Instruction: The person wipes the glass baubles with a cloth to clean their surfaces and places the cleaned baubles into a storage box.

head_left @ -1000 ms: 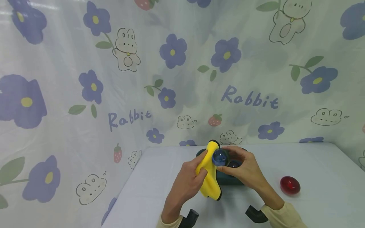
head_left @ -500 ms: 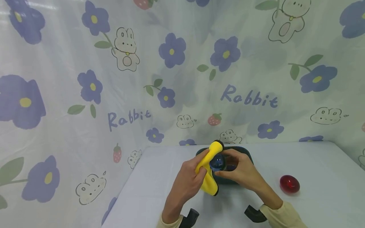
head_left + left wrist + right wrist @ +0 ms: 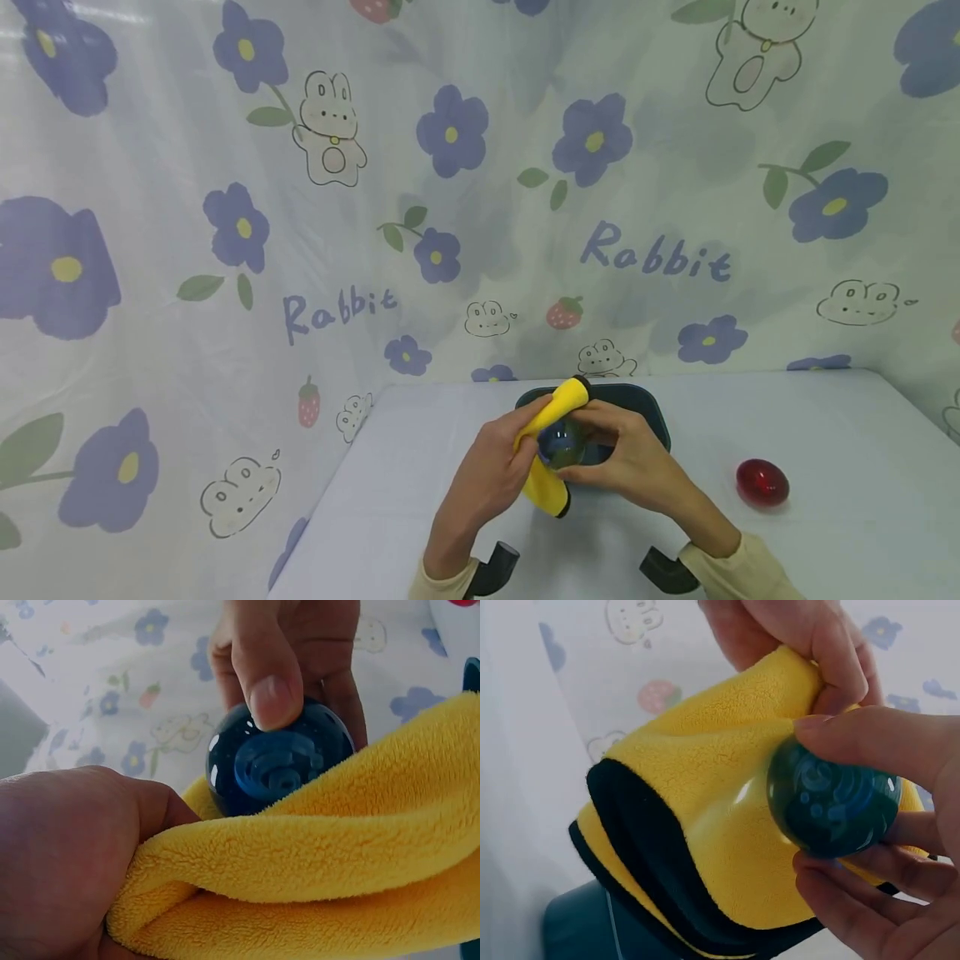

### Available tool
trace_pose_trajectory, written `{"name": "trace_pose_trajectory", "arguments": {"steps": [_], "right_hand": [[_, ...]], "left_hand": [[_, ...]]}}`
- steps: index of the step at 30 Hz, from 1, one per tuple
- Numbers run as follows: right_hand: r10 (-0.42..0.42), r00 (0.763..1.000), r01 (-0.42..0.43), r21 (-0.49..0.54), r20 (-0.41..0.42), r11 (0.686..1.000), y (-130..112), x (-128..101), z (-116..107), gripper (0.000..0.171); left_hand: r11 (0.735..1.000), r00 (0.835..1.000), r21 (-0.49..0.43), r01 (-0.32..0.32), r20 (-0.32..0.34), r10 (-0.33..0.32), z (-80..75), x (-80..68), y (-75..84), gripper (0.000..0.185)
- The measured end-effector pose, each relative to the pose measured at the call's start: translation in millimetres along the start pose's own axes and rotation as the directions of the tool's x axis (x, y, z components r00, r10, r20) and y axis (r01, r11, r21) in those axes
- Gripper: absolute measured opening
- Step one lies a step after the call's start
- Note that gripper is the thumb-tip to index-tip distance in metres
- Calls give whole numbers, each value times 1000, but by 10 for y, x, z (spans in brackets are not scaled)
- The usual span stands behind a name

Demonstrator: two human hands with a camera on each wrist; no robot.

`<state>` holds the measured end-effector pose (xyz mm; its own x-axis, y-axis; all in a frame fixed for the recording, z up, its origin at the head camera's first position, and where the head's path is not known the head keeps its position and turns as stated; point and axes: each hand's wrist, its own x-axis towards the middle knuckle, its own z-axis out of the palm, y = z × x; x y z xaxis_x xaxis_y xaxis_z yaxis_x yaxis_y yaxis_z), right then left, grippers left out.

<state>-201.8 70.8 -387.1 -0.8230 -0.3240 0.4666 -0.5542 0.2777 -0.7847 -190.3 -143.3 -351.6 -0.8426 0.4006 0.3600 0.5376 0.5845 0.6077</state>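
Left hand (image 3: 491, 479), seen from the head camera: fingers curled round a folded yellow cloth (image 3: 551, 433), which it grips bunched in the fist; the free end of the cloth rises past the knuckles toward the back of the table. In the left wrist view the same hand (image 3: 67, 862) fills the lower left corner, with the cloth (image 3: 322, 877) wrapped over its thumb side. The cloth has a dark inner layer and dark edge, plain in the right wrist view (image 3: 705, 817).

Right hand (image 3: 633, 462): thumb and fingers pinch a dark blue, glossy ball (image 3: 561, 444), held above the table and pressed against the cloth. In the right wrist view the ball (image 3: 832, 799) sits between the thumb above and fingers (image 3: 855, 915) below, touching the yellow face of the cloth. The left wrist view shows a moulded swirl on the ball (image 3: 277, 761), a fingertip of the right hand (image 3: 292, 660) resting on its top.

Just behind both hands stands a dark green tray (image 3: 652, 408), partly hidden by them. A red egg-shaped object (image 3: 762, 483) lies on the table (image 3: 825, 433), well apart to the right. A flower-and-rabbit print curtain (image 3: 300, 208) forms the backdrop.
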Motion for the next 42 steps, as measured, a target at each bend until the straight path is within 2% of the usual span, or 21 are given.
{"name": "trace_pose_trajectory", "arguments": {"steps": [11,21,27,34,42], "right_hand": [[-59,998,61,78,-28,995,21,5,20,63],[-33,992,42,70,-119,997,37,11,49,70],[-18,989,28,66,-149,997,64,28,33,65],[23,988,-10,84,-154,996,137,49,1,63],[17,987,-17,1,-159,1000,179,56,-23,61]], "left_hand": [[996,998,-85,36,56,-32,-49,12,-70,52],[991,992,-93,98,86,-90,-49,8,-21,56],[990,989,-82,111,103,-102,-37,-8,-9,60],[993,991,-64,101,90,-95,-31,-26,19,60],[995,994,-22,96,46,-95,-55,-45,92,58]]}}
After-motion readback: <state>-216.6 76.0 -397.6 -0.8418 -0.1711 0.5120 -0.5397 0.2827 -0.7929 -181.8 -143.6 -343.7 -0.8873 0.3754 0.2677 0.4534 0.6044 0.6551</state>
